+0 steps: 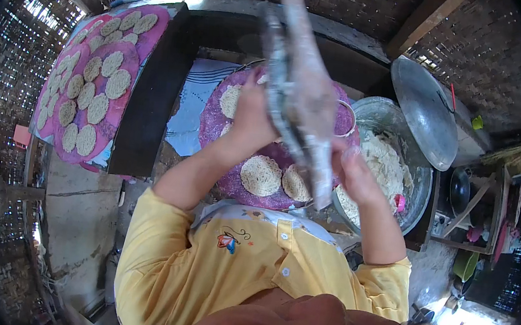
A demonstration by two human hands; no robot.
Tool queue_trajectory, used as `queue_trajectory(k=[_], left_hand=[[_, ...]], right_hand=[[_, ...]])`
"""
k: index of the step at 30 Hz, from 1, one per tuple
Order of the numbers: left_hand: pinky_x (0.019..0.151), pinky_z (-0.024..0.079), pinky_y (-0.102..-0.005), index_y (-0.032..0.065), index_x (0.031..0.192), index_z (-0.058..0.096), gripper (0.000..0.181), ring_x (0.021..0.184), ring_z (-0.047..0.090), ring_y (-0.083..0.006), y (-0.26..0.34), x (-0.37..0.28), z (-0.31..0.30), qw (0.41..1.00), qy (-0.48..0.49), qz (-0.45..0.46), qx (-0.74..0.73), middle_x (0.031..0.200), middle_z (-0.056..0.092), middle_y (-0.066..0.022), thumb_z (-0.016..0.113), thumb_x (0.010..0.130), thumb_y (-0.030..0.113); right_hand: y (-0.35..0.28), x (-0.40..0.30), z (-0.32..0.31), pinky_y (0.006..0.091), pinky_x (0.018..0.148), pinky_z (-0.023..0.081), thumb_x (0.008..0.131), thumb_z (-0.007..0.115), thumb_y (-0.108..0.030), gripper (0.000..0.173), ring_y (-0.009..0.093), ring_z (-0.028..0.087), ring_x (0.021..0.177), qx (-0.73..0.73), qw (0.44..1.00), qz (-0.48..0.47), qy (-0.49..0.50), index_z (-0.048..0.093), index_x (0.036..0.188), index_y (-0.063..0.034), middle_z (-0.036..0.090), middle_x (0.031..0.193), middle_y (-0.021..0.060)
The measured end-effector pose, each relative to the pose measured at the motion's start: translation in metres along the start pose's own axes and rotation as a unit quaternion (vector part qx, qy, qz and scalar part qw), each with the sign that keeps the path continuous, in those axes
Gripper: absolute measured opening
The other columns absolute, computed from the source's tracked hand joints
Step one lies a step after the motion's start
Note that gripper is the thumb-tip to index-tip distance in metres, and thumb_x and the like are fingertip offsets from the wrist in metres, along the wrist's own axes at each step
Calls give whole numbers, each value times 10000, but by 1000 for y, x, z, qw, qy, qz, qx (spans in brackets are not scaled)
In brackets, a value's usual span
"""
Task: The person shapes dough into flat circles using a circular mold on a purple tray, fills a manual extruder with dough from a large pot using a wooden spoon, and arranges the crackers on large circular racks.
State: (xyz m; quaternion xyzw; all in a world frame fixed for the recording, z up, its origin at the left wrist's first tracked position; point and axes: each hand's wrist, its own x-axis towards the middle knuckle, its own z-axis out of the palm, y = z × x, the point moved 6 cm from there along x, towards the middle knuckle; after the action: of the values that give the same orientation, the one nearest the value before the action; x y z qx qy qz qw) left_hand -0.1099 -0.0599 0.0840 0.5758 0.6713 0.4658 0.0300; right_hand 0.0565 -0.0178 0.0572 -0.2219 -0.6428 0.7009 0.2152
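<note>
A long two-part tool (308,103), seemingly a wooden hand press smeared with pale dough, is tilted in front of me and blurred by motion. My left hand (256,114) grips it on its left side. My right hand (353,170) is against its lower right edge, with some fingers hidden behind it. Beneath lies a round purple sheet (225,177) bearing several lacy noodle-like discs, one disc (261,175) plainly visible near my body. A thin ring (353,120) rests at the sheet's right side. Part of the sheet is covered by the tool and my hands.
A large metal basin (422,200) at right holds pale dough (378,164) and a pink object (399,203). A metal lid (422,113) leans behind it. On a raised dark-sided surface (147,96) at left lie pink sheets (130,58) with several more discs.
</note>
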Motion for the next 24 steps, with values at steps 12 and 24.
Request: queue_trajectory(k=[12, 24], left_hand=[[983, 95, -580, 202, 1001, 589, 309, 1236, 252, -256, -15, 38, 111, 945, -286, 119, 108, 1256, 397, -48, 510, 733, 69], [952, 70, -643, 181, 779, 640, 215, 1257, 192, -264, -22, 14, 123, 910, -336, 173, 169, 1276, 365, -38, 572, 648, 25]], right_hand=[[-21, -54, -94, 256, 462, 431, 824, 422, -484, 509, 158, 538, 551, 76, 975, 86, 192, 481, 985, -4, 559, 721, 95], [-12, -68, -112, 255, 431, 428, 847, 391, -465, 484, 159, 537, 522, 116, 961, 65, 243, 487, 964, -6, 566, 710, 99]])
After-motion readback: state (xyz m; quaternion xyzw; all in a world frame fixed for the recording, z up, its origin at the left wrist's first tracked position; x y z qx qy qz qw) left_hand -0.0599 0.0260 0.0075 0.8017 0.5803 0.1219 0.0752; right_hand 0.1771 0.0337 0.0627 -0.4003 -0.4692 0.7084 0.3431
